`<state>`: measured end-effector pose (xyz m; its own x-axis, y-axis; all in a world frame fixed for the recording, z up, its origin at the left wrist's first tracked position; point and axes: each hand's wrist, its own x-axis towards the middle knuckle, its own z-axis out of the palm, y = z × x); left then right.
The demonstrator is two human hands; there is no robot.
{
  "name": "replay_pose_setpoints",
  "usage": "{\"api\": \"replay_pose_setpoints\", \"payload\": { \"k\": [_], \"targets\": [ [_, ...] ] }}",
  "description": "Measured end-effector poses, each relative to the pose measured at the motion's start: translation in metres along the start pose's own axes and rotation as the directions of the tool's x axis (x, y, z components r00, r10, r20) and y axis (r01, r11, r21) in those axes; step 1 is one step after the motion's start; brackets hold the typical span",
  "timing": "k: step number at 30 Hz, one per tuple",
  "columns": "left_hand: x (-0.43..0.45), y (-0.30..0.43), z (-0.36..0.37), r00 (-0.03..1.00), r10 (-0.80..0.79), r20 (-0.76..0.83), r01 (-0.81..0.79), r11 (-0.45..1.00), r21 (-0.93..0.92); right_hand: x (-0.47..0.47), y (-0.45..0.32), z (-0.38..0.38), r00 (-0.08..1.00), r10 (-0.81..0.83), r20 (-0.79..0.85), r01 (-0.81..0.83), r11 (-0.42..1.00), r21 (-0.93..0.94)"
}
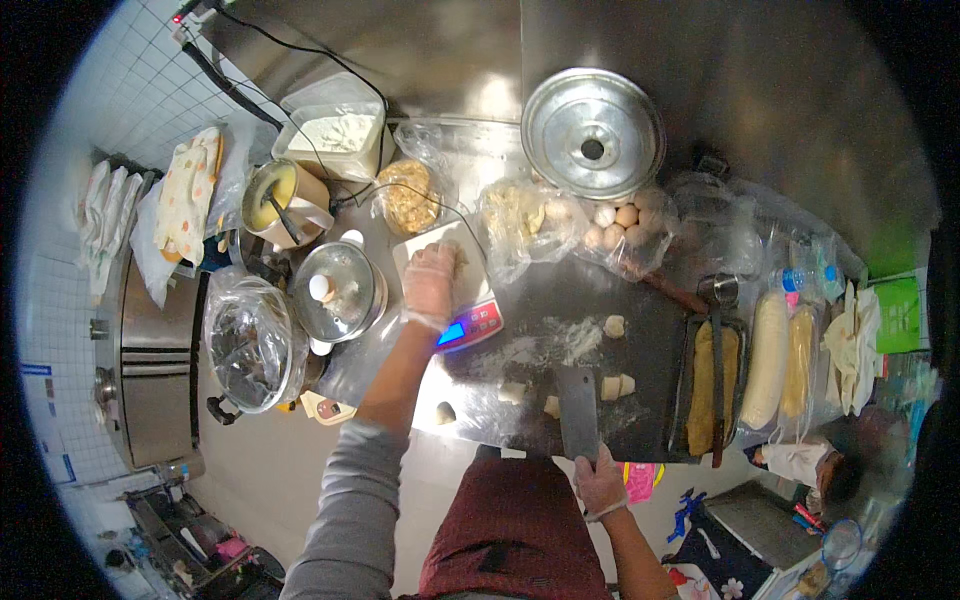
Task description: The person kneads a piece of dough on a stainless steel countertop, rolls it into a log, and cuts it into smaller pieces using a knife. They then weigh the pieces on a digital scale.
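My left hand [429, 285], in a clear glove, is over the white plate of a digital kitchen scale [469, 324]. Its fingers point down, and something pale shows partly beside the fingertips; whether they grip it is hidden. My right hand [600, 480], gloved too, grips the handle of a cleaver [579, 409] at the near edge of the steel worktop. The wide blade lies among small pieces of dough: one [511, 391] to its left, cut pieces [617, 387] to its right, and a round one [614, 326] farther off. Flour [574, 341] is scattered on the worktop.
A lidded glass pot [337, 289], a pitcher of yellow liquid [271, 199] and a tub of flour [337, 131] stand left. Bagged eggs [624, 225] lie beyond, near a round metal lid [592, 131]. Right are a long pan [679, 390] and a long dough roll [765, 360]. Another person [799, 459] is far right.
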<state>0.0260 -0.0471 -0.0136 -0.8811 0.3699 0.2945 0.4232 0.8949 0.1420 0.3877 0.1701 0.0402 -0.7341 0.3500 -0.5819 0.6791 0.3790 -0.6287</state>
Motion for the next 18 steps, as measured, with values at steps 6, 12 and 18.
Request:
{"api": "replay_pose_setpoints", "payload": {
  "k": [6,12,18],
  "targets": [
    [-0.179,0.075,-0.047,0.848,-0.291,0.442,0.509,0.679,-0.529,0.004,-0.015,0.020,0.984,-0.109,0.141,0.152,0.926,-0.346],
    [-0.247,0.102,-0.039,0.765,-0.402,0.503,0.644,0.504,-0.576,0.012,-0.014,0.063,0.928,-0.239,0.285,0.353,0.807,-0.473],
    [-0.238,0.104,-0.050,0.729,-0.376,0.572,0.685,0.400,-0.609,0.016,-0.019,0.077,0.914,-0.180,0.363,0.354,0.790,-0.500]
  ]
}}
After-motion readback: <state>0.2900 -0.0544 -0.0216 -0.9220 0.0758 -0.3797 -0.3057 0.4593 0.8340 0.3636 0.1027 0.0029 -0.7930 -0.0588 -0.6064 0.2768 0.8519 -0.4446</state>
